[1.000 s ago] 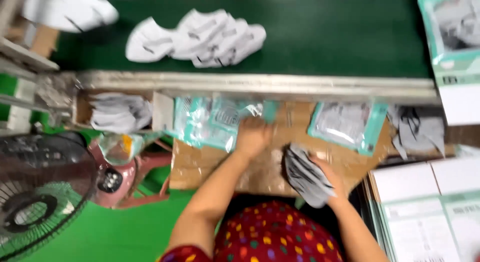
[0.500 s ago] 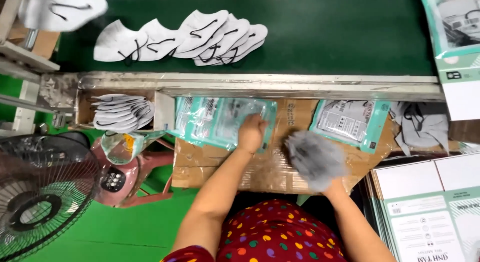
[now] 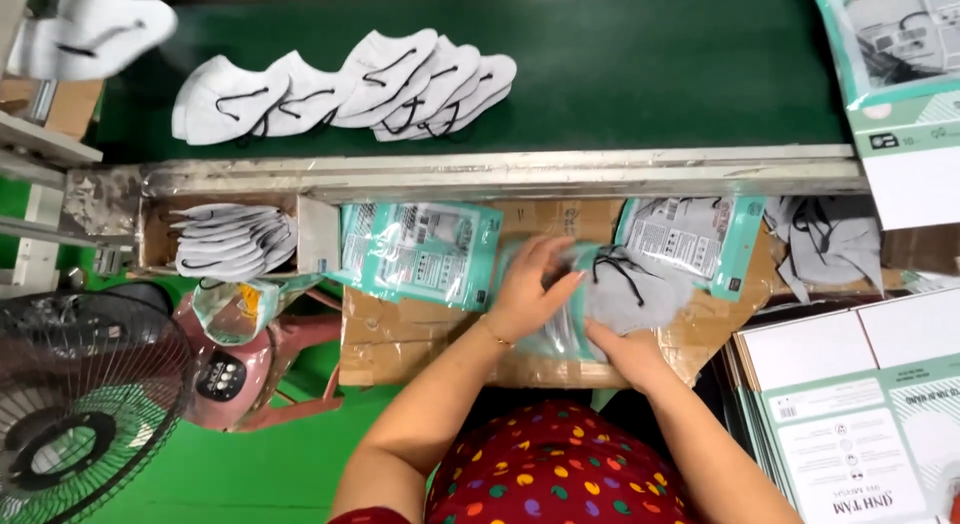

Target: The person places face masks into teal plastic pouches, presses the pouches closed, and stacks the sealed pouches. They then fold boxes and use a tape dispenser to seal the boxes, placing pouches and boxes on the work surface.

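Both hands have met: left hand (image 3: 530,289) grips the pouch (image 3: 562,314), right hand (image 3: 628,352) clasps grey masks (image 3: 635,289).

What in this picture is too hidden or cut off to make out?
- Head view: how many grey masks are stacked; the left hand and right hand cover part.
- The pouch opening, hidden under both hands.
- The fan, cut off by the left and bottom edges.
- The white mask top left, blurred.
- The box of masks, its depth hidden.

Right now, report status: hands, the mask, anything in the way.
Left hand on clear pouch, right hand pushing grey mask into it. Pouch stacks flank both sides, not blocking.
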